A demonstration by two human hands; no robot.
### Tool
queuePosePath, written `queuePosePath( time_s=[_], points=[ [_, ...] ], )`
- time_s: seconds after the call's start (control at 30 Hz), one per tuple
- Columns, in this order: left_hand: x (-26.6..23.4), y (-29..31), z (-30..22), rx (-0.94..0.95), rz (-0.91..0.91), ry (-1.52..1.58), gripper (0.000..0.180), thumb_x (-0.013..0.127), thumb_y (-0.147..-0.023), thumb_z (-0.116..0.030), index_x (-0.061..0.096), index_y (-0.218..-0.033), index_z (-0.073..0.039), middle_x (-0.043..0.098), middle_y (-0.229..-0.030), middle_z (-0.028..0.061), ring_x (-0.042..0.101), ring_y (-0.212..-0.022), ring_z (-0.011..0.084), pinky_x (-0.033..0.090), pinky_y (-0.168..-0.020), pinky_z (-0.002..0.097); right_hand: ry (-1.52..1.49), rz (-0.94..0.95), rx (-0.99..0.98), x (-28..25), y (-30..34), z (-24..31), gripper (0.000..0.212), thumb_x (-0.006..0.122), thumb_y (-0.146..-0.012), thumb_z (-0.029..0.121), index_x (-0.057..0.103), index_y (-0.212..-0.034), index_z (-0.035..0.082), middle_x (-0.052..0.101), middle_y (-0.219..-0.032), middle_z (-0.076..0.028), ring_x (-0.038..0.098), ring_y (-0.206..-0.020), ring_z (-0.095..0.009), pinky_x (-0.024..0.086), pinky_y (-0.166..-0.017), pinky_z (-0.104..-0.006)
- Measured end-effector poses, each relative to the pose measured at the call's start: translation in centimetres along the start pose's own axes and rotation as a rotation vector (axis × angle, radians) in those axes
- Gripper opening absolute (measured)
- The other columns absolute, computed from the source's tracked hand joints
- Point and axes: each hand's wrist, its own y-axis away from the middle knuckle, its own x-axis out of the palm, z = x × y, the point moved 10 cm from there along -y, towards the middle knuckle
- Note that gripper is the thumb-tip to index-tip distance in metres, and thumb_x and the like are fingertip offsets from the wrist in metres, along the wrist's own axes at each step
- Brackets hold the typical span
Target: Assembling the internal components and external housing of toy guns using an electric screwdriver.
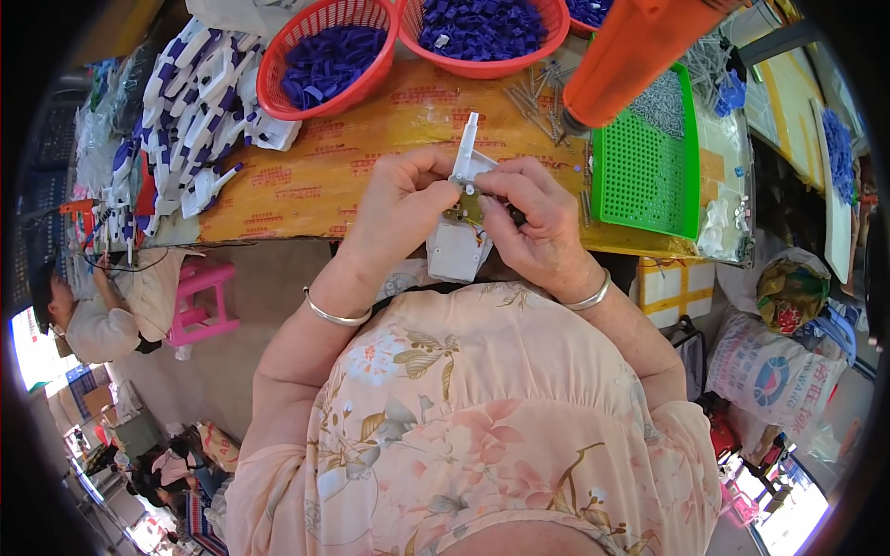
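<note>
A white plastic housing (456, 252) with a narrow nozzle-like end pointing away from me sits between my hands at the table's near edge. Small screws or posts and a greenish board with thin wires show in its middle. My left hand (400, 206) is closed on its left side, thumb pressed near the centre. From the right, my right hand (538, 221) grips the same housing with bent fingers. Something small and dark shows under those fingers, too covered to name.
Red baskets of purple plastic parts (336, 65) (482, 32) stand at the back. White-and-purple assembled pieces (199, 102) are heaped left. An orange tool (630, 60) hangs at upper right, near a green tray (646, 176) with small screws. Long screws (536, 100) lie loose. Another person sits far left.
</note>
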Motion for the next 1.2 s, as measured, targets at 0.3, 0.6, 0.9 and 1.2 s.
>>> queuePosePath(
  time_s=[0.3,0.6,0.9,1.2],
  points=[
    [-0.4,0.4,0.1,-0.046,0.008,0.021,0.014,0.056,-0.081,-0.002,0.062,-0.091,0.003,0.064,-0.084,0.0042,0.058,-0.073,0.0063,0.046,-0.064,0.0201,-0.035,0.023,-0.017,0.4,-0.1,0.6,0.019,0.062,-0.076,-0.005,0.062,-0.094,0.001,0.056,-0.084,-0.012,0.060,-0.064,-0.020,0.048,-0.054,-0.0279],
    [-1.1,0.2,0.0,-0.069,0.023,-0.128,0.015,0.058,-0.080,-0.006,0.064,-0.090,0.004,0.063,-0.081,0.0024,0.057,-0.069,0.0049,0.045,-0.060,0.0189,-0.010,0.039,-0.010,0.6,-0.1,0.6,0.021,0.063,-0.074,-0.003,0.062,-0.094,0.002,0.056,-0.084,-0.013,0.059,-0.068,-0.024,0.049,-0.058,-0.0304],
    [-1.6,-0.3,-0.5,-0.092,0.078,-0.402,0.013,0.057,-0.078,-0.005,0.065,-0.081,0.005,0.059,-0.069,-0.0012,0.050,-0.061,0.0031,0.040,-0.051,0.0199,-0.021,0.035,-0.014,0.9,-0.1,0.4,0.019,0.062,-0.075,-0.004,0.061,-0.093,0.001,0.057,-0.083,-0.013,0.059,-0.066,-0.024,0.049,-0.056,-0.0305],
    [-0.3,-0.9,0.1,-0.134,0.217,-0.246,0.016,0.054,-0.081,-0.004,0.066,-0.088,0.003,0.060,-0.071,-0.0006,0.052,-0.063,0.0042,0.042,-0.053,0.0199,-0.014,0.048,-0.022,1.0,0.0,0.1,0.020,0.062,-0.073,-0.004,0.061,-0.092,0.001,0.056,-0.082,-0.014,0.059,-0.067,-0.027,0.048,-0.057,-0.0320]
  ],
)
